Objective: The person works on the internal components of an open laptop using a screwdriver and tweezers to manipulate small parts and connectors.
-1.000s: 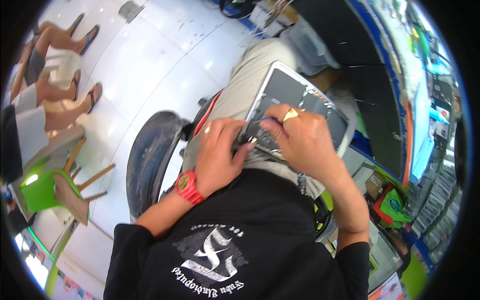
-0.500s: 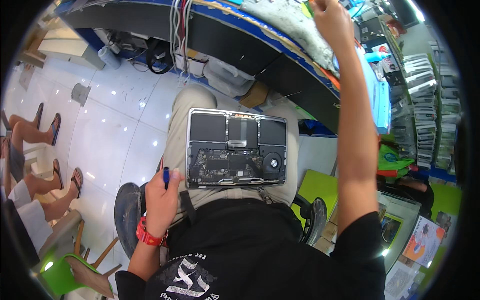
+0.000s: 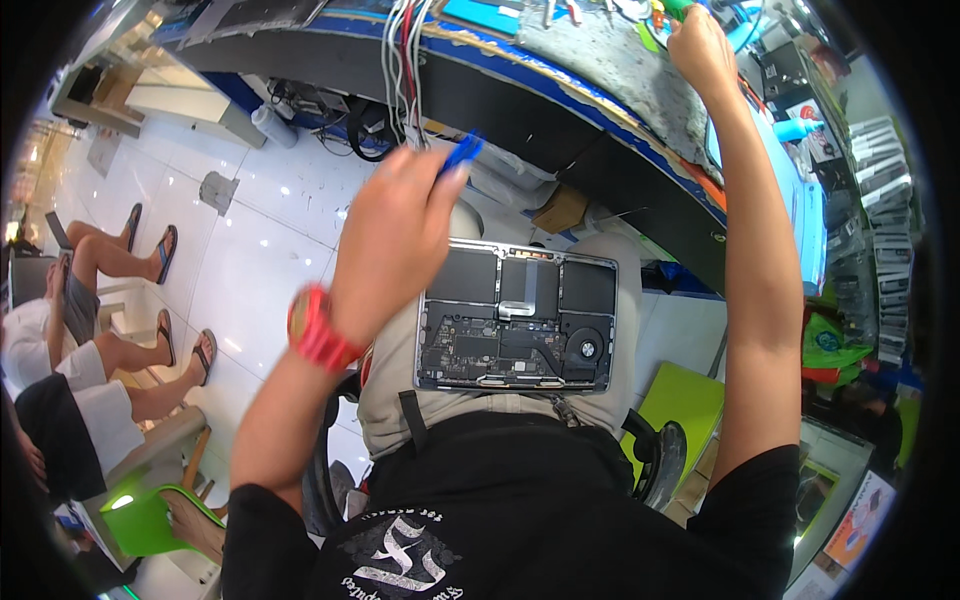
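An opened laptop (image 3: 515,318) rests on my lap, its batteries, circuit board and round fan (image 3: 586,349) exposed. My left hand (image 3: 392,235), with a red watch (image 3: 322,328) at the wrist, is raised above the laptop's far left corner. It is closed on a slim blue tool (image 3: 462,156), too blurred to name. At full stretch, my right hand (image 3: 702,50) reaches over the workbench top (image 3: 600,60) at the upper right. Its fingers are closed beside a green item (image 3: 678,8), cut by the picture's edge; what they grip is unclear.
Grey and red cables (image 3: 403,70) hang over the bench front. A blue box (image 3: 800,220) stands near my right forearm. Green chairs (image 3: 150,520) are at the lower left and a lime panel (image 3: 680,405) on the right. People sit at the left, sandalled feet on the tiles.
My left hand has swung up and forward from beside my thigh, carrying the blue tool. The right hand stays over the bench. The whole view has shifted.
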`<state>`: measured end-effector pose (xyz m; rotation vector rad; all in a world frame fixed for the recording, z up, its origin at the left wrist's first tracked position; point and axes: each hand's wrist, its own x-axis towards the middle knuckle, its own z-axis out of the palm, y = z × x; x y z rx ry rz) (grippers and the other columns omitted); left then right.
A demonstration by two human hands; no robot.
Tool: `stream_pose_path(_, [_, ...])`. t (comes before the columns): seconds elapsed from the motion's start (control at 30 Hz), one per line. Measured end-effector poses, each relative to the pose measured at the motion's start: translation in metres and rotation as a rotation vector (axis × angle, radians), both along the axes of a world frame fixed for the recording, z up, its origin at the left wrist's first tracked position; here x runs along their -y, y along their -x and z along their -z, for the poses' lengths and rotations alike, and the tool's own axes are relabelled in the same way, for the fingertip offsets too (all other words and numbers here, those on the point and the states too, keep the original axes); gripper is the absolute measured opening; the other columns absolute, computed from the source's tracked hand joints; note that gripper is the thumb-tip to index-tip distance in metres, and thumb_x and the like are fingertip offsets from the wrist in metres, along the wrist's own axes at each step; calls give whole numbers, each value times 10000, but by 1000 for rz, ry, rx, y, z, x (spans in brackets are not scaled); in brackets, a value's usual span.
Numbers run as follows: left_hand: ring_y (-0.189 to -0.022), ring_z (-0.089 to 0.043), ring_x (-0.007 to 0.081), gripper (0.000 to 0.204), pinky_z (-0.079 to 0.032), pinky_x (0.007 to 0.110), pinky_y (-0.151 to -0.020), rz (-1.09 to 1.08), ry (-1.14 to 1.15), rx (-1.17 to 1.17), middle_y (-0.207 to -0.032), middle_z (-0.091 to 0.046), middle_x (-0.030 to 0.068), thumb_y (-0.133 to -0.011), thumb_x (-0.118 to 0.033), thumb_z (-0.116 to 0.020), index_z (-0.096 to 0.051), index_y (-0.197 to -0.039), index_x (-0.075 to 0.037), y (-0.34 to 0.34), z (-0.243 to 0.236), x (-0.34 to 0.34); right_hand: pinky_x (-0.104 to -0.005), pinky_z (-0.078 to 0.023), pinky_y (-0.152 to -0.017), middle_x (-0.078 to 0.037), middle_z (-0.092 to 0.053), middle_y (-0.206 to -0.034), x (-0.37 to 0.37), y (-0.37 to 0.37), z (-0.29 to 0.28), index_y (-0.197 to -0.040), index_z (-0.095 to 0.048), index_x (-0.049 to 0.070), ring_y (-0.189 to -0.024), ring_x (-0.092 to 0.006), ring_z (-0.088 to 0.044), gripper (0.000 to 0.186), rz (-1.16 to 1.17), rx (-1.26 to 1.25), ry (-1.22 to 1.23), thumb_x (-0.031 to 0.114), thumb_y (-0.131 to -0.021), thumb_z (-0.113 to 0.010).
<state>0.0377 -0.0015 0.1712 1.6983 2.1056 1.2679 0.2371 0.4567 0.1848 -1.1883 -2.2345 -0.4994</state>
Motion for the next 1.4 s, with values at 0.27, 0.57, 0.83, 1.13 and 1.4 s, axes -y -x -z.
stream_pose_path(0.27, [-852,-816,430,172,-657,527,-780,51,117,-641,-886,-818,208,-919,-152,-710,-863,-972,-94,-5,-26,-251,-394,-572,-990,-214,-781,-1173,172,-35,-46,-1409,-701,-26,-1097,-296,-768,390,-179,-345,296,199,-1090,-701])
stream_pose_path(0.57, [-922,-823,404,202,-655,524,-800,-229,145,-667,-959,-822,235,-949,-172,-695,-858,-939,-53,38,-4,-301,-311,-558,-931,-70,-673,-1187,269,-138,-29,-1485,-625,-41,-1051,-141,-645,380,-252,-776,584,81,-1126,-660])
stream_pose_path(0.83, [-922,-780,418,236,-627,528,-807,-170,97,-780,-978,-781,241,-894,-202,-715,-821,-991,-15,24,-14,-262,-286,-579,-805,-59,-635,-1162,316,-151,-7,-1512,-569,-23,-1000,-106,-628,395,-395,-1108,885,44,-1130,-646])
stream_pose_path(1.13, [-899,-733,330,152,-575,401,-806,-118,-95,115,-1036,-782,154,-1027,-142,-759,-755,-1103,-10,-6,13,8,-326,-578,-986,-115,-650,-1213,411,-101,46,-1323,-549,9,-1067,-168,-661,215,-631,-916,1295,-24,-1122,-620])
stream_pose_path(1.4, [-1093,-711,406,241,-556,474,-970,-297,419,434,-1141,-720,210,-989,-74,-775,-720,-1195,39,-76,91,188,-378,-635,-842,-180,-775,-1156,469,-50,80,-1246,-690,-8,-955,-329,-797,208,-803,-424,1151,-38,-1042,-719])
